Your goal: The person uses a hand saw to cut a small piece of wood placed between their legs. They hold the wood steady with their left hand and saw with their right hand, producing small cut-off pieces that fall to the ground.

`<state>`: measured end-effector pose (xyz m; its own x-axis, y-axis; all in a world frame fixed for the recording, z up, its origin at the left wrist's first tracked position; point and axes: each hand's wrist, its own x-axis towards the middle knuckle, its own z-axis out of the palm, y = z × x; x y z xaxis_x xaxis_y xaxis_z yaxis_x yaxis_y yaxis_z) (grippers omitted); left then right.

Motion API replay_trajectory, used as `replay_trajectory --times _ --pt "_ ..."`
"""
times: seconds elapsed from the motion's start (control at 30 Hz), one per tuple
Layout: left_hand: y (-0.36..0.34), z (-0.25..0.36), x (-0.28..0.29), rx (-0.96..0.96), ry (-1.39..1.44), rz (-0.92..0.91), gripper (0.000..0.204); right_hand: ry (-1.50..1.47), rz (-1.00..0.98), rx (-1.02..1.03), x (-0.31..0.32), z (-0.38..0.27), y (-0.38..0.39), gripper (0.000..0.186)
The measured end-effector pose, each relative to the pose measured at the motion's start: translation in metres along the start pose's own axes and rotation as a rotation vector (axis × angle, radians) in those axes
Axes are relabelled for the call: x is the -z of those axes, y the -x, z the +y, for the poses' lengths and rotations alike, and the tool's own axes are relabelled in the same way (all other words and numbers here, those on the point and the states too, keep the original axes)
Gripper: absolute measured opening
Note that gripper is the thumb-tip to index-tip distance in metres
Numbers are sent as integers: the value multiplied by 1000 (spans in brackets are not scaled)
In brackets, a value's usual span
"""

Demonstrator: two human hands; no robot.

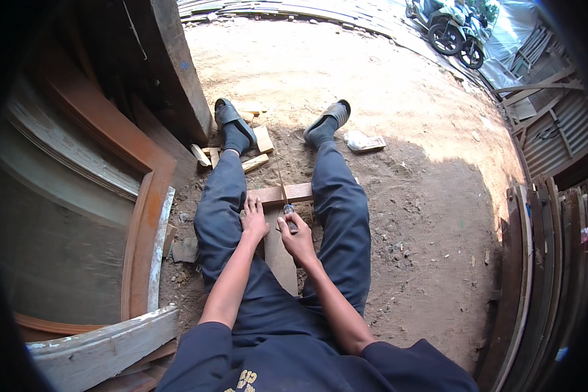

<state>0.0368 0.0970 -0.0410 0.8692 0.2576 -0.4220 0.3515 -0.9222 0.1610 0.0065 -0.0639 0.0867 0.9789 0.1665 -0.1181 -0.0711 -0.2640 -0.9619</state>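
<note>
My right hand point(296, 239) is closed around the handle of a handsaw point(283, 191). Its narrow blade is seen almost edge-on, pointing away from me across a reddish-brown wooden piece point(266, 195). That piece lies crosswise between my lower legs. On its left part rest the fingers of my left hand point(254, 221), stretched out and slightly spread, to the left of the blade. A longer plank point(279, 260) runs from beneath the crosspiece back between my thighs. How deep the blade sits in the wood is too small to tell.
Wood offcuts point(255, 163) lie near my left foot. A small block with a whitish wrapping point(364, 141) is beside my right foot. Framed panels point(151, 228) and a dark post point(179, 72) stand at left. Boards point(522, 274) lean at right; motorbikes point(447, 32) stand far off.
</note>
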Motion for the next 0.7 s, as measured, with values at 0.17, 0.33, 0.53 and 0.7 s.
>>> replay_trajectory --times 0.17,0.33,0.53,0.7 --pt "4 -12 4 -7 22 -20 106 -112 -132 -180 38 -43 55 17" --pt "7 11 0 49 -8 8 108 -58 -34 -54 24 -22 40 14" --pt "18 -18 8 -23 337 -70 87 -280 -199 -325 19 -48 17 17" --pt "128 53 87 -62 1549 -187 49 -44 -177 -58 55 -27 64 15"
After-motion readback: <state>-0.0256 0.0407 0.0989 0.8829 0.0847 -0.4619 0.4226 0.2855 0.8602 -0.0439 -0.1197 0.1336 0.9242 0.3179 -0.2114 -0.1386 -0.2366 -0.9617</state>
